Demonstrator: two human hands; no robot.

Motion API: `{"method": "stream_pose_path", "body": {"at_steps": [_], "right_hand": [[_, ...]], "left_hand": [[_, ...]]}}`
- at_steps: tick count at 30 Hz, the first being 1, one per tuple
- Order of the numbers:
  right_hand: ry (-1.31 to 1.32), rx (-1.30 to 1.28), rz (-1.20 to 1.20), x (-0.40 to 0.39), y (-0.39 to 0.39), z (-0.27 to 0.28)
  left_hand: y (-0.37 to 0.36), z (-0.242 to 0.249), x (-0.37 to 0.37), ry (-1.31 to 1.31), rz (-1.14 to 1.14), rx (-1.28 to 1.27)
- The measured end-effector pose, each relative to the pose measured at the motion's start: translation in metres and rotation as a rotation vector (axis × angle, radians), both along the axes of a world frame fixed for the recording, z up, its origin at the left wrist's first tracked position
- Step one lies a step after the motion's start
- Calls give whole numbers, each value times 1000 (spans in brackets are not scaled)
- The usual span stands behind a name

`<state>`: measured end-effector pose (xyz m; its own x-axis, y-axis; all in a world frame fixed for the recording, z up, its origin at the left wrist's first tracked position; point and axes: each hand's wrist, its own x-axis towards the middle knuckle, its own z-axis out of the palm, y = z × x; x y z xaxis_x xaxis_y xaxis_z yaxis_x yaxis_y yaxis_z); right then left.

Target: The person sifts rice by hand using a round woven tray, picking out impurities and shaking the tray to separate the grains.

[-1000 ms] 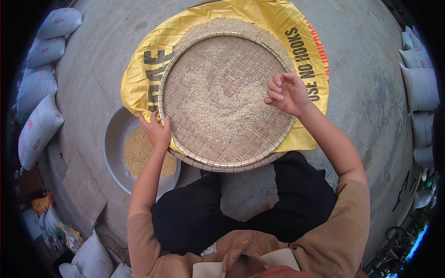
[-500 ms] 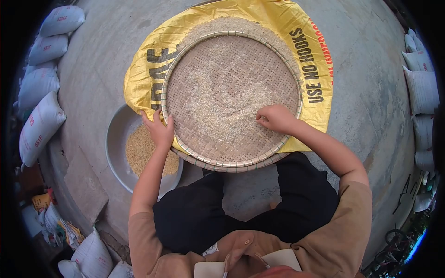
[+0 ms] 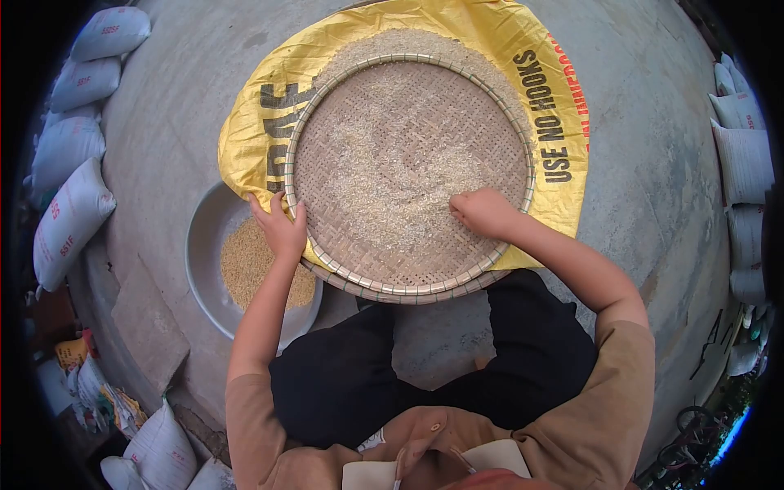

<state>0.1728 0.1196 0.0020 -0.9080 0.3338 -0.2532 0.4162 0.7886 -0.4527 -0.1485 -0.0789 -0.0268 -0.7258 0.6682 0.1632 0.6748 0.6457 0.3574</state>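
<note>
A round woven bamboo winnowing tray point(image 3: 482, 114) lies in front of me, with pale, rice-like grain point(image 3: 392, 212) spread thinly over its middle and lower part. My left hand point(image 3: 279, 227) holds the tray's left rim, thumb along the edge and fingers on the outside against the yellow sack point(image 3: 245, 147). Over the right part of the grain is my right hand point(image 3: 483, 212), its fingertips pinched together just at the grain; whatever they hold is too small to make out. Beneath the tray, a second woven rim point(image 3: 359, 291) shows along the front.
A metal basin point(image 3: 204, 269) with golden grain point(image 3: 245, 261) stands on the concrete floor at lower left, partly under my left forearm. More pale grain point(image 3: 400, 41) lies on the sack behind the tray. Full white sacks point(image 3: 73, 224) line the left side, others point(image 3: 745, 159) the right.
My right hand has shifted very slightly, with its fingers still pinched over the grain. The left hand stays at the tray's rim.
</note>
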Motion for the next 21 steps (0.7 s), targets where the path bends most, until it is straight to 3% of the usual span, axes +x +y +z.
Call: {"method": "stream_pose_path", "body": {"at_steps": [1, 3, 4, 6, 7, 9, 12, 19, 21], "right_hand": [[0, 1, -1, 0, 2, 3], [111, -534, -241, 1, 8, 9], [110, -534, -241, 3, 18, 7], [194, -1697, -427, 9, 38, 6], [195, -1696, -428, 11, 38, 5], [414, -1963, -482, 12, 36, 8], [375, -2066, -569, 9, 28, 18], [298, -2109, -506, 9, 31, 10], [236, -1970, -662, 9, 30, 13]], "left_hand": [[0, 0, 0, -2, 2, 3], [0, 0, 0, 6, -3, 2], [0, 0, 0, 13, -8, 1], [0, 0, 0, 8, -8, 2], [0, 0, 0, 7, -9, 3], [-1, -2, -2, 13, -14, 3], [-1, -2, -2, 13, -17, 6], [0, 1, 0, 5, -8, -6], [1, 1, 1, 2, -8, -3]]}}
